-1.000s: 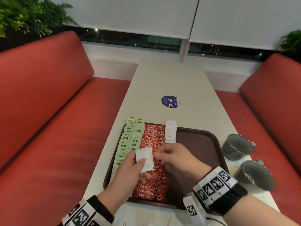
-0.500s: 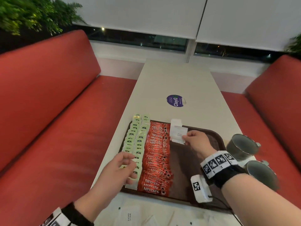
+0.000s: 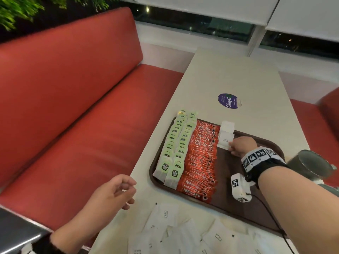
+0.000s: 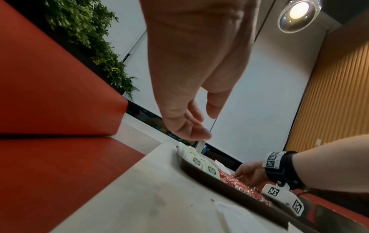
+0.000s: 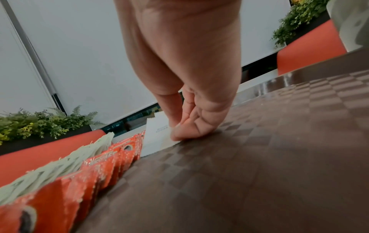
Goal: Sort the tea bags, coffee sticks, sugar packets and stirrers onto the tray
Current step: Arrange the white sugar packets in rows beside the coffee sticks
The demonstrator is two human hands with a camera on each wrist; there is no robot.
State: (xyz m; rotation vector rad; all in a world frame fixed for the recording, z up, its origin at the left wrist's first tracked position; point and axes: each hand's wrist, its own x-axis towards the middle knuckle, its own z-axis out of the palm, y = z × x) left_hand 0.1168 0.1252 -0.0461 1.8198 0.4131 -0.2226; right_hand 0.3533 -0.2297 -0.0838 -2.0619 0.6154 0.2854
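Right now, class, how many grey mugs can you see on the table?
2. One mug stands just right of the tray; the second mug, nearer the person, is only a sliver at the picture's edge. Others may be out of view.

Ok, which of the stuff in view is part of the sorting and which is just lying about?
Part of the job:
tray
green tea bags
red coffee sticks
sugar packets on the tray, right hand on the nearest one
loose sugar packets on the table
left hand, holding nothing

Just lying about:
two grey cups
purple sticker
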